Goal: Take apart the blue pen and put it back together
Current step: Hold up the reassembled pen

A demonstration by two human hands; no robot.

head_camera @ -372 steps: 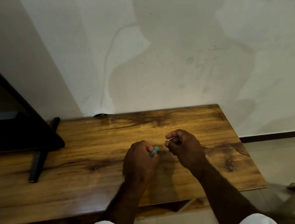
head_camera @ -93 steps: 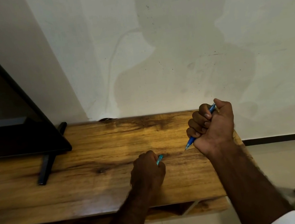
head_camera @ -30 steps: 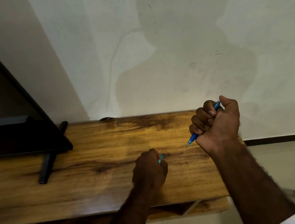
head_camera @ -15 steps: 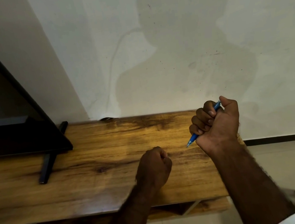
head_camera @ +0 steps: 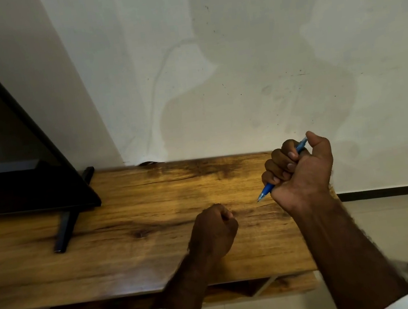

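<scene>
My right hand is a raised fist over the right end of the wooden table, shut on the blue pen. The pen's tip points down and left out of the bottom of the fist, and its rear end shows by my thumb. My left hand rests on the table as a closed fist, a little left of and below the pen tip. The small teal pen part it held a moment ago is hidden inside the fist.
A black TV screen stands at the table's left end on a black foot. A pale wall rises right behind the table. The table's right edge lies just under my right wrist, with tiled floor beyond.
My left fist has turned and lifted slightly, so the teal part that stuck out of it no longer shows. My right hand with the pen has hardly moved.
</scene>
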